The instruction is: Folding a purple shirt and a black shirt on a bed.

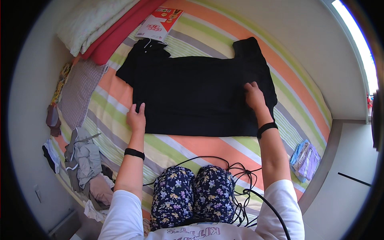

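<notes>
A black short-sleeved shirt point(188, 96) lies spread flat on the striped bed sheet point(192, 146). At its near left corner, my left hand point(137, 119) has the edge of the cloth between thumb and fingers. My right hand point(255, 97) rests on the right part of the shirt, its fingers curled together at the fabric; the fingertips are partly hidden. Black cloth with pale cord ends point(150, 49) lies bunched at the shirt's far left corner. Each wrist wears a black band.
A red-and-white flat package point(160, 24) lies beyond the shirt, beside red bedding point(120, 34). Rumpled grey clothes point(86, 154) are heaped at left, near a checked cloth point(80, 90). Folded pastel clothes point(306, 161) sit at right. Black cable loops point(244, 188) lie by my knees.
</notes>
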Demonstrator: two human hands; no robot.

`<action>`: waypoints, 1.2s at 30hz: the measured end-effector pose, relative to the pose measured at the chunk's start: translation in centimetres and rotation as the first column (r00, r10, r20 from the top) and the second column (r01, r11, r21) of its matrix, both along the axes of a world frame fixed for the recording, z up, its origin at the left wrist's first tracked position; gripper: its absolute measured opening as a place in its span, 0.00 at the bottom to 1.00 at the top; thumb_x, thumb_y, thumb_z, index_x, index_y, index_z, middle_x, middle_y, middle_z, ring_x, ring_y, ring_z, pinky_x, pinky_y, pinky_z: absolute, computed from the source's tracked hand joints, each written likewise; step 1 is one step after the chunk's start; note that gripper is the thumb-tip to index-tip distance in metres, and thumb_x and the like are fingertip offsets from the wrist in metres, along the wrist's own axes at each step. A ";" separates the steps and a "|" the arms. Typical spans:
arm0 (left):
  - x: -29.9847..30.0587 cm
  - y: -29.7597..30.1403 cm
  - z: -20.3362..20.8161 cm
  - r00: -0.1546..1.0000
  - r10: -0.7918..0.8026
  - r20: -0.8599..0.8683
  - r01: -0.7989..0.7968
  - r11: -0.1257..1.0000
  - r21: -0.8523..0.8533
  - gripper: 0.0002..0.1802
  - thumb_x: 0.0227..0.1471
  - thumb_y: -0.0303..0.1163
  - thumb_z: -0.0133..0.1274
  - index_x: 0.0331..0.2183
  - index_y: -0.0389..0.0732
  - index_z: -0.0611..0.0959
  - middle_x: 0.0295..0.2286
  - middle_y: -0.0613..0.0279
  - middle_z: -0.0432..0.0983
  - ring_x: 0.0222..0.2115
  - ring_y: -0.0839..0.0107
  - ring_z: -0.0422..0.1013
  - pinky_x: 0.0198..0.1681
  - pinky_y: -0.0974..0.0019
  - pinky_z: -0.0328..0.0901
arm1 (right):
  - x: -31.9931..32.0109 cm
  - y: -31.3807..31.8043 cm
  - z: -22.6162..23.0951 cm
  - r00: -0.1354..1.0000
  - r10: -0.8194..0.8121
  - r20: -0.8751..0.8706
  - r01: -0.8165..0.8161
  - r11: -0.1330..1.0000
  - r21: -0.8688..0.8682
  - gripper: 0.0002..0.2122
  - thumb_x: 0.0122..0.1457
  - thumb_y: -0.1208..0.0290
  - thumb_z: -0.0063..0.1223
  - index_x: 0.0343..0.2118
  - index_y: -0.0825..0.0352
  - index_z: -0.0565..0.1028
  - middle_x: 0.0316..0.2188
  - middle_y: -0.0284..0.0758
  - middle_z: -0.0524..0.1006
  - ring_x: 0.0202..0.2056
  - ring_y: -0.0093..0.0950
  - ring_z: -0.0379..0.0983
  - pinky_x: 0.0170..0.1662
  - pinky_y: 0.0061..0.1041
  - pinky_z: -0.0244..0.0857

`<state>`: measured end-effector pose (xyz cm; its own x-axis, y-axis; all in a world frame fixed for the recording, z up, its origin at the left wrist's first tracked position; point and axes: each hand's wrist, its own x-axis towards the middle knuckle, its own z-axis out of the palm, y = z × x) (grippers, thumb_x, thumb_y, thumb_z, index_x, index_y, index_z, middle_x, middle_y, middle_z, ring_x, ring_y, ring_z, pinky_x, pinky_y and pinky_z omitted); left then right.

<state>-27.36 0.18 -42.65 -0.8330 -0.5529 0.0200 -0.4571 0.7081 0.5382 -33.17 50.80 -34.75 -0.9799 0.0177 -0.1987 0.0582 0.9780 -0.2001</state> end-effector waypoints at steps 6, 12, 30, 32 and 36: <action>0.4 1.5 2.4 0.989 0.061 -0.133 -0.047 0.993 0.108 0.21 0.58 0.45 0.59 0.44 0.38 0.82 0.39 0.47 0.81 0.42 0.45 0.75 0.48 0.48 0.67 | 0.2 -2.7 0.6 0.884 -0.176 -0.432 0.101 0.976 -0.191 0.22 0.57 0.81 0.55 0.56 0.65 0.70 0.60 0.49 0.67 0.51 0.53 0.73 0.50 0.42 0.72; 3.3 12.7 6.0 0.634 -0.746 -0.205 0.723 0.665 -0.186 0.07 0.54 0.30 0.53 0.35 0.43 0.82 0.36 0.58 0.78 0.43 0.54 0.72 0.46 0.51 0.63 | 9.6 -12.4 -0.7 0.830 0.146 -0.538 -0.306 0.926 -0.220 0.16 0.53 0.77 0.59 0.46 0.67 0.74 0.49 0.46 0.72 0.48 0.47 0.72 0.51 0.42 0.68; 2.5 0.5 6.2 0.911 -0.332 0.244 0.412 0.737 -0.536 0.32 0.66 0.44 0.43 0.66 0.41 0.64 0.69 0.54 0.52 0.70 0.55 0.47 0.70 0.42 0.42 | 14.6 -0.4 -2.4 0.865 -0.139 -0.482 0.257 0.948 0.189 0.29 0.68 0.61 0.41 0.70 0.65 0.56 0.72 0.46 0.52 0.73 0.46 0.43 0.72 0.52 0.36; 5.1 5.6 6.2 0.743 -0.658 0.122 0.617 0.603 -0.505 0.33 0.63 0.47 0.47 0.65 0.42 0.68 0.68 0.56 0.55 0.69 0.55 0.50 0.70 0.41 0.44 | 15.3 -7.5 -2.0 0.916 0.060 -0.396 -0.060 0.998 0.011 0.29 0.62 0.65 0.48 0.68 0.61 0.62 0.70 0.45 0.57 0.72 0.48 0.46 0.71 0.54 0.37; 6.4 12.6 4.9 0.500 -0.841 0.206 0.844 0.422 -0.330 0.34 0.61 0.48 0.50 0.65 0.48 0.68 0.67 0.56 0.57 0.69 0.54 0.49 0.70 0.43 0.43 | 14.8 -17.1 -2.9 0.918 0.338 -0.206 -0.369 0.920 -0.132 0.27 0.65 0.61 0.47 0.68 0.57 0.64 0.71 0.37 0.58 0.72 0.37 0.50 0.73 0.44 0.39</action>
